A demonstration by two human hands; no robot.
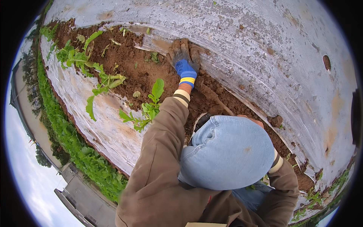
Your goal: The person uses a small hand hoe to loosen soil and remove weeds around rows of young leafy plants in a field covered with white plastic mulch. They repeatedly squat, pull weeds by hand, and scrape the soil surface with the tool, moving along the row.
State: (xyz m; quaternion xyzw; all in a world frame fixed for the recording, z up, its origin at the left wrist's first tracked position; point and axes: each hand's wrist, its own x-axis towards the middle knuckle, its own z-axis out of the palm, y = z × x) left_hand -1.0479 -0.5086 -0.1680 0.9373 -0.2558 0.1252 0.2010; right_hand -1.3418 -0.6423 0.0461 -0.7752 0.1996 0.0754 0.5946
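My left hand [184, 58], in a blue, yellow and dark-coated work glove caked with mud, presses palm down on the edge of the pale plastic mulch film [272, 56]. Its fingers are spread a little, with nothing in them. Most of my right hand [255, 121] is hidden behind my raised knee; its bare fingers show at the handle end of a soil-covered hand tool [214, 96]. That tool lies slanted over the loose brown soil [147, 71] in the furrow, its head too muddy to make out.
Uprooted or bent leafy plants [76, 58] lie along the left of the furrow, and a leafy green plant [150, 110] is beside my left forearm. My denim-covered knee [229, 153] blocks the lower middle. A soil clod [275, 121] rests on the film edge. Green crop rows [65, 127] run farther left.
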